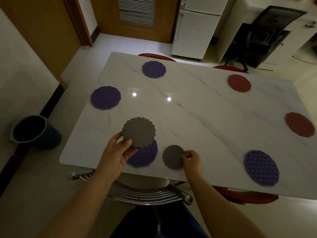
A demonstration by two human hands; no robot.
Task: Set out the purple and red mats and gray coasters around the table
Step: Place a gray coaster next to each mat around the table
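Observation:
My left hand [118, 150] holds a stack of gray scalloped coasters [139, 132] above a purple mat [145, 156] near the table's front edge. My right hand [193, 159] pinches the right rim of a single gray coaster [172, 158] that lies on the white marble table [197, 117] just right of that mat. Other purple mats lie at the left [105, 97], the far left [154, 69] and the near right [261, 167]. Two red mats lie at the far right [239, 82] and the right edge [299, 124].
A metal chair back [147, 193] stands between me and the table. Red chairs [245, 194] are tucked under the near and far sides. A dark bin [34, 132] stands on the floor at the left. A white fridge [195, 28] is beyond the table.

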